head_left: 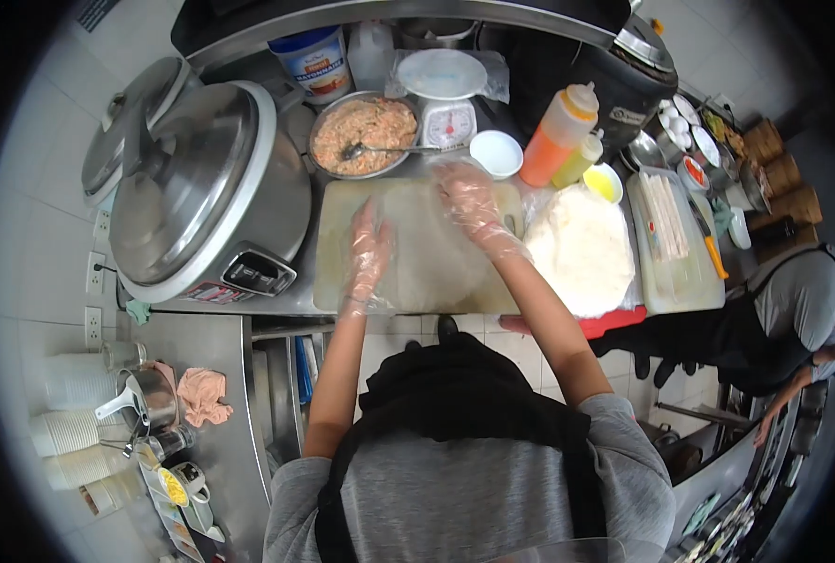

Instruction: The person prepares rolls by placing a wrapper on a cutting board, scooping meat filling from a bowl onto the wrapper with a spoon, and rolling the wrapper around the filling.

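Note:
Both hands wear clear plastic gloves over a pale cutting board (342, 281) covered partly by a greyish translucent sheet (422, 249). My left hand (370, 249) lies along the sheet's left side with fingers stretched forward, holding nothing I can see. Near the far right part of the sheet is my right hand (472, 205), its fingers loosely bent and somewhat blurred; no object shows in them. Just beyond the board sits a metal bowl (320, 167) of orange-flecked mixture (366, 127) with a spoon (380, 148) resting in it. A large white mound of what looks like rice (582, 249) stands right of my right forearm.
A big rice cooker (206, 188) bounds the left. Behind are a mayonnaise tub (316, 66), a dial scale (450, 124), a white bowl (496, 154) and an orange sauce bottle (553, 141). Rightward, an orange-handled knife (713, 249) lies on another board (680, 291); a co-worker (783, 300) stands beyond.

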{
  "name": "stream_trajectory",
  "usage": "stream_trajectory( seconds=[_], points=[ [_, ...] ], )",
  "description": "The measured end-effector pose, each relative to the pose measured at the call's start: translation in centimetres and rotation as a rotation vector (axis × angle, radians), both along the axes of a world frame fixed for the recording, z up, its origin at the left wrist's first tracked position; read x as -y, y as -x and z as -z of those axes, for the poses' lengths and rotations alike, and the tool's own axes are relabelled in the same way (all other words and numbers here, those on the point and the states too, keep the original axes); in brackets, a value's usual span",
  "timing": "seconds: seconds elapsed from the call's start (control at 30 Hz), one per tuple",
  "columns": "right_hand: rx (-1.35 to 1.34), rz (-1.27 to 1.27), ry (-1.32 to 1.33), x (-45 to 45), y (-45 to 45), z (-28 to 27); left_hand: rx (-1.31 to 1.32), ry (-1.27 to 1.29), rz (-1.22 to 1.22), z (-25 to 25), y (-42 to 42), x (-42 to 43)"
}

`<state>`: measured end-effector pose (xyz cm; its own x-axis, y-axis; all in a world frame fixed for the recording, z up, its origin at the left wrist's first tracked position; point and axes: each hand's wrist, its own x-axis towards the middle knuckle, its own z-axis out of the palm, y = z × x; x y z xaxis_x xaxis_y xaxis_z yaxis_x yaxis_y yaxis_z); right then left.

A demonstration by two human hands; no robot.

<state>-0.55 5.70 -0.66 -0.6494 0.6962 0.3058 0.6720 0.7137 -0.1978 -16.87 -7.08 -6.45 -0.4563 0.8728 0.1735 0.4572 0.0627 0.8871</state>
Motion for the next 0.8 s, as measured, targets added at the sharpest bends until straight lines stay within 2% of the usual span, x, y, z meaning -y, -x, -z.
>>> stream_trajectory(
  seconds=[0.03, 0.13, 0.23, 0.37, 0.5, 0.7, 0.8],
  points=[
    [-0.095, -0.072, -0.028, -0.7, 1.6, -1.2, 0.309, -0.085, -0.005, -0.1, 0.1, -1.2],
    [-0.030, -0.191, -0.210, -3.9, 6.2, -1.0, 0.785, -0.166, -0.237, 1.0, 1.1, -4.5],
    [0.183, -0.120, -0.189, -6.2, 10.1, 0.3, 0.920, -0.331, -0.281, 0.7, 1.8, -6.3],
    [0.264, -0.212, -0.117, -5.8, 11.2, -2.1, 1.019, -0.392, -0.424, 1.3, 2.6, -8.2],
    [0.123, -0.309, -0.256, -5.4, 10.1, -1.7, 1.073, -0.371, -0.468, 0.7, 3.1, -8.7],
    [0.146, -0.053, -0.180, -5.7, 7.1, -2.9, 1.098, -0.344, -0.469, -0.6, 2.6, -8.4],
    [0.021, 0.102, -0.211, -6.0, 8.0, -1.8, 1.076, -0.376, -0.475, 0.5, 2.8, -8.9]
  ],
)
